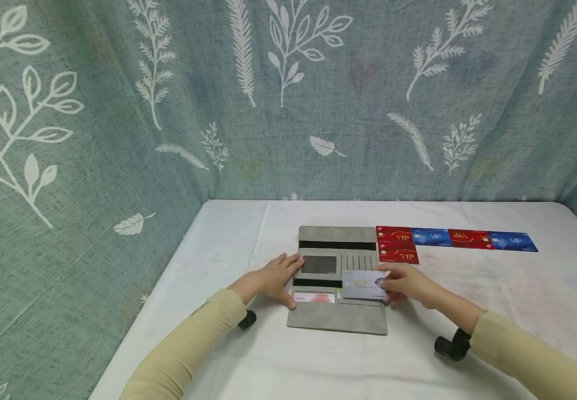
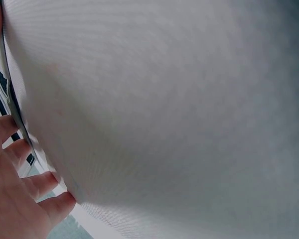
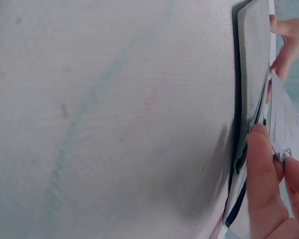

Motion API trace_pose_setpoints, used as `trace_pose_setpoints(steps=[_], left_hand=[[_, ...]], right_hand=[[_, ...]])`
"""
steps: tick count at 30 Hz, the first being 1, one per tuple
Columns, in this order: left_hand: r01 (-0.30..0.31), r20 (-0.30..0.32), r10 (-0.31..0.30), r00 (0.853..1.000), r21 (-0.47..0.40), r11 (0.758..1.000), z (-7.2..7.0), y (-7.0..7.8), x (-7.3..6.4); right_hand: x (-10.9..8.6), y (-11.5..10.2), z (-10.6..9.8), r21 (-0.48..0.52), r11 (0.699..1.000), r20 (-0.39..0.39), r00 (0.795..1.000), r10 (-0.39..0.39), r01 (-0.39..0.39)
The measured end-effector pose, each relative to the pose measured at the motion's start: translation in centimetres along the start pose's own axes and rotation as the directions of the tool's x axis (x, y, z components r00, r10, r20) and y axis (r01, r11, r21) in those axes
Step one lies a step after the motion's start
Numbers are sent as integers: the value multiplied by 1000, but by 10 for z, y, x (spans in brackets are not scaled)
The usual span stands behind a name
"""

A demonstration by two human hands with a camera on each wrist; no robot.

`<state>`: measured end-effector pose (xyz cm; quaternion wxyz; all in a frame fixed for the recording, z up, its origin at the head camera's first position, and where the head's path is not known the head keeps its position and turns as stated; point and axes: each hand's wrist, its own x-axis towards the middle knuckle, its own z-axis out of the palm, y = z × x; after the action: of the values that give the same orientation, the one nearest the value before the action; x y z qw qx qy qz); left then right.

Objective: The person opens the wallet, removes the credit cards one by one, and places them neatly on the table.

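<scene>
A grey card wallet (image 1: pixel 338 321) lies unfolded on the white table, with card slots, a clear window and dark strips inside. My left hand (image 1: pixel 277 279) rests at its left edge, fingers spread, the fingertips on the rim. My right hand (image 1: pixel 408 284) pinches a silver-white VIP card (image 1: pixel 363 284) by its right end, over the slots on the wallet's right half. In the right wrist view the card (image 3: pixel 284 119) stands tilted above the wallet (image 3: pixel 254 55), thumb and finger at its corner. A white and pink card (image 1: pixel 314 298) sits in the lower left pocket.
Right of the wallet, red VIP cards (image 1: pixel 399 254) and blue VIP cards (image 1: pixel 432 237) lie in a row along the back, one red card below the first. A patterned green curtain (image 1: pixel 288 139) hangs behind the white table (image 1: pixel 238 233).
</scene>
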<state>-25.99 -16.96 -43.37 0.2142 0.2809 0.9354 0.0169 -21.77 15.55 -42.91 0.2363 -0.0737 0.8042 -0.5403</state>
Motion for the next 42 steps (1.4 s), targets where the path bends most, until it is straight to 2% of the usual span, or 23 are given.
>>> trace_pose_setpoints(steps=[6,12,27,42], left_hand=[[-14,-9,13,1000,-4,1000,0,0,-1],[-15,-8,15,1000,-2,1000,-1,0,-1],[-3,-6,3,1000,-5,1000,-2,2,-2],[-3,-1,3,1000,-17,1000,-1,2,-2]], right_hand=[[-3,1,-6,72,997,13,1000,-3,2],[-4,2,-11,55,998,-16,1000,-5,5],[-11,4,-29,66,997,-98,994,54,-48],[-22,10,-52,78,994,-134,988,82,-72]])
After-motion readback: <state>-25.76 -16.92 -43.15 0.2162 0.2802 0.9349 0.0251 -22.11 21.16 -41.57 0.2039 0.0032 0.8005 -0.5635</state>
